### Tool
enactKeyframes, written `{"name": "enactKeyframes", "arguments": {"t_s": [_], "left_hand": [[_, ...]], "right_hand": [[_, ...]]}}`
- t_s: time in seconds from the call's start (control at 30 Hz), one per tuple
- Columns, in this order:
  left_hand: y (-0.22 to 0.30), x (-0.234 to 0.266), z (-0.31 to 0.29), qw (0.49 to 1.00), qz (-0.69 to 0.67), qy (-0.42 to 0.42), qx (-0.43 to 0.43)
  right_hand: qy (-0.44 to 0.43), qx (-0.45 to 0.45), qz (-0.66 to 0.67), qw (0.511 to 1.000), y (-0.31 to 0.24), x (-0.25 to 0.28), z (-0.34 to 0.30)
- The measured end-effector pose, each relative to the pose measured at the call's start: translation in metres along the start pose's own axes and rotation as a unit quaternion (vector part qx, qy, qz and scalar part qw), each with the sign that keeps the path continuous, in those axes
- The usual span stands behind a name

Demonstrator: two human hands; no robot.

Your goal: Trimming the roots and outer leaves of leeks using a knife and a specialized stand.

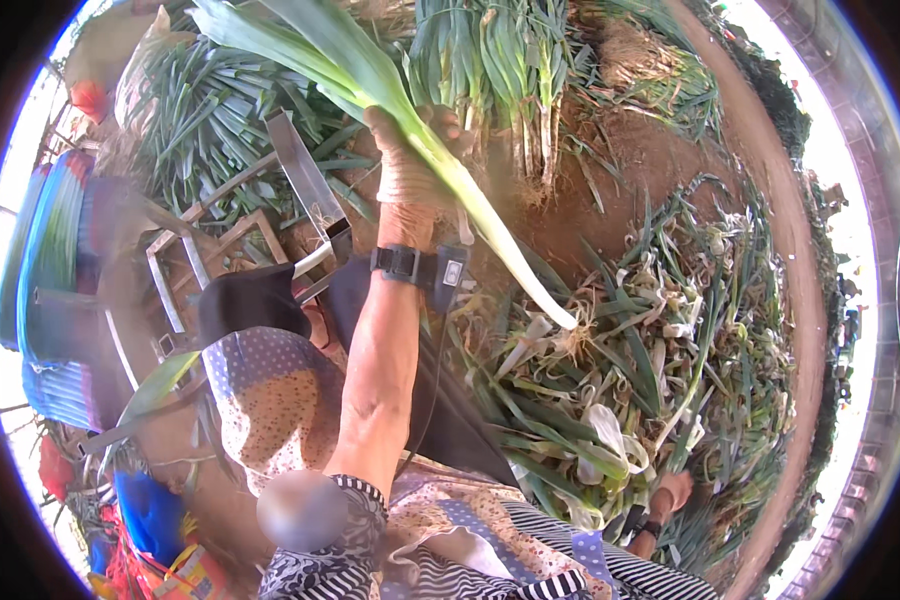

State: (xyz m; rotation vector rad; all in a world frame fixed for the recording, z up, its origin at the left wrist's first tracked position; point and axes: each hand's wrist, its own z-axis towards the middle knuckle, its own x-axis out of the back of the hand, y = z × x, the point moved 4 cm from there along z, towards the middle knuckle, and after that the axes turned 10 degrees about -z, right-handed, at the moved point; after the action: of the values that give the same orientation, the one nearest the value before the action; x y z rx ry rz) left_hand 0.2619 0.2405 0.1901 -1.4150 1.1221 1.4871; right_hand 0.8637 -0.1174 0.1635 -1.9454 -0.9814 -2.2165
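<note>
A long leek (pixel 460 180), with green leaves at the top left and a white shaft ending in roots, slants down to the right. My left hand (pixel 410 150) is closed round it where green turns pale. Low at the right, my right hand (pixel 673 490) is over a heap of leek trimmings (pixel 610 370); its fingers look curled, and what they hold, if anything, is hidden. Loose pale peelings (pixel 610 445) lie beside that hand. The leek's root end hangs above the heap.
Bundled leeks (pixel 520 90) stand upright at the far side. More leeks (pixel 210 120) are piled at far left, near an angled metal trough (pixel 305 170) on a metal frame (pixel 185 260). A blue-wrapped bundle (pixel 45 270) stands left, with a blue bag (pixel 150 510) nearer.
</note>
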Motion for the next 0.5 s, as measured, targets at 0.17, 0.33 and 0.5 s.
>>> {"name": "enactKeyframes", "arguments": {"t_s": [0.17, 0.33, 0.5], "left_hand": [[-0.007, -0.011, -0.009, 0.999, -0.001, -0.016, 0.029], [-0.017, -0.009, -0.014, 0.996, -0.003, -0.037, 0.086], [0.004, -0.009, -0.005, 0.993, 0.008, -0.099, 0.067]], "right_hand": [[0.073, 0.183, 0.336, 0.921, -0.17, 0.112, -0.033], [0.152, 0.573, 0.447, 0.669, -0.316, 0.226, -0.16], [0.009, 0.657, 0.25, 0.711, -0.361, 0.231, -0.214]]}}
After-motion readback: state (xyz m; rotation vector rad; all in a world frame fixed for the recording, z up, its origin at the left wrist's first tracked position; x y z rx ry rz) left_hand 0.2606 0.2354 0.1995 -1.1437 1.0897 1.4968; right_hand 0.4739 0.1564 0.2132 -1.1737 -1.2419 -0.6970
